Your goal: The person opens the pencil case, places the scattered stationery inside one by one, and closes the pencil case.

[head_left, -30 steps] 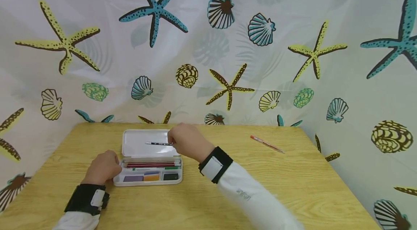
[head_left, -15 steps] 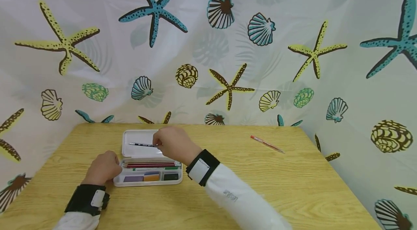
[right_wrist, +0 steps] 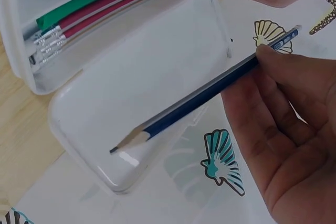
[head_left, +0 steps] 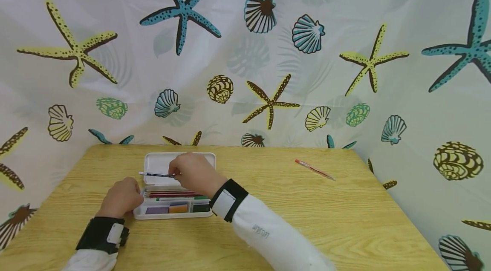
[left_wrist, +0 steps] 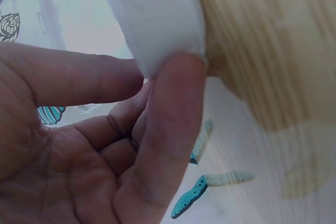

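My left hand pinches the left end of a white pencil case between thumb and finger; the left wrist view shows this grip up close on the case's corner. The case lies on the table with its lid folded back. Over the lid, my right hand holds a dark blue pencil pinched near its eraser end. The sharpened tip points away from the fingers in the right wrist view. Inside the case lie several red pencils and a green-ended pen.
The front compartments hold a purple block, an orange block and a dark block. On the right of the wooden table lies an orange-capped pen. A patterned cloth hangs behind the table's far edge.
My right hand has moved left across the lid and a little lower, carrying the pencil with it. The left hand and the case have stayed in place.
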`<action>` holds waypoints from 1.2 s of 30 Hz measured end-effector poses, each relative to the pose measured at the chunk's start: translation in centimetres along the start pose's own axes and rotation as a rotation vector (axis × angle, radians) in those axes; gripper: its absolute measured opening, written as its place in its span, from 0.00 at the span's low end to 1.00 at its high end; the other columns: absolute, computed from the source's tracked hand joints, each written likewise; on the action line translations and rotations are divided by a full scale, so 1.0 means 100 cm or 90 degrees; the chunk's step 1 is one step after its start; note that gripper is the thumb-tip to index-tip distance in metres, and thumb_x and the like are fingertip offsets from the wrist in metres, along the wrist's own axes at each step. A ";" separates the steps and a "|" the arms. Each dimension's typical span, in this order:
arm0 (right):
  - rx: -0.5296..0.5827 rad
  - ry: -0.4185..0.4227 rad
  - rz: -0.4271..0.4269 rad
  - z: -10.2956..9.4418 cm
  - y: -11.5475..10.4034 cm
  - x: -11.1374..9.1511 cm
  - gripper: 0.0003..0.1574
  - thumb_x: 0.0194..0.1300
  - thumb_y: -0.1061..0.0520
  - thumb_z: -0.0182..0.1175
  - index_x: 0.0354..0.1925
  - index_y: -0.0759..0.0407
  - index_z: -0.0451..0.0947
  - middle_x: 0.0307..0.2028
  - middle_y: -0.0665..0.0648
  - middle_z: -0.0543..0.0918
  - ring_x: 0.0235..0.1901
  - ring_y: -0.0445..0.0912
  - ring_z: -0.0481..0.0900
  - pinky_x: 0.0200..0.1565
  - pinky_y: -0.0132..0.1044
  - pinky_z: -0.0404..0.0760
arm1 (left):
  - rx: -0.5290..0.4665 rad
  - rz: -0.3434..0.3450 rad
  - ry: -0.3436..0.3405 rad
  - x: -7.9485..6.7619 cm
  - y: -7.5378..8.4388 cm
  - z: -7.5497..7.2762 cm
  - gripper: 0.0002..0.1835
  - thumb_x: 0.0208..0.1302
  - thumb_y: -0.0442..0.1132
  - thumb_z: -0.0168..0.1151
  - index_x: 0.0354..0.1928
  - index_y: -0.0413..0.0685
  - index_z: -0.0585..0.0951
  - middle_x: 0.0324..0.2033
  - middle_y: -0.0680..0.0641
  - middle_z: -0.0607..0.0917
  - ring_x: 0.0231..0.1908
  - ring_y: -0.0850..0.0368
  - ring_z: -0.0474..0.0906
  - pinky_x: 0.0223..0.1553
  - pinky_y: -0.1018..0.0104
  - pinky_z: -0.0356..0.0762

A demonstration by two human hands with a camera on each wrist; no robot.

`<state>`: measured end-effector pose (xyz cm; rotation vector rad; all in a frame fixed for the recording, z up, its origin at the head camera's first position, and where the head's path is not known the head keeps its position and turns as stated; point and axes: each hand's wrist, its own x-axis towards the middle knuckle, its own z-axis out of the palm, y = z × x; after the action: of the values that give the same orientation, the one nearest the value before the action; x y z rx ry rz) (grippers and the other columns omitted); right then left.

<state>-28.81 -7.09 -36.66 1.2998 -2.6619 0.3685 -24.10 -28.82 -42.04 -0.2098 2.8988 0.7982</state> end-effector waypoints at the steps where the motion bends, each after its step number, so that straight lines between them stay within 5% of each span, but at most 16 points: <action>1: 0.002 0.001 -0.002 0.001 -0.001 0.000 0.07 0.67 0.59 0.69 0.43 0.51 0.89 0.39 0.45 0.88 0.38 0.34 0.82 0.43 0.23 0.77 | 0.000 0.004 0.002 0.000 -0.001 0.000 0.06 0.56 0.30 0.60 0.32 0.31 0.76 0.25 0.42 0.78 0.22 0.51 0.76 0.24 0.63 0.72; 36: -0.042 -0.047 0.027 0.043 0.007 0.001 0.08 0.66 0.62 0.68 0.38 0.50 0.90 0.37 0.43 0.88 0.35 0.33 0.80 0.40 0.23 0.77 | -0.010 0.019 0.017 0.000 -0.003 0.001 0.04 0.56 0.29 0.59 0.29 0.34 0.75 0.23 0.43 0.77 0.21 0.51 0.75 0.23 0.63 0.70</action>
<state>-29.52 -7.98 -40.87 1.2638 -2.7414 0.2405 -24.05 -29.03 -42.33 -0.1803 2.9280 0.8302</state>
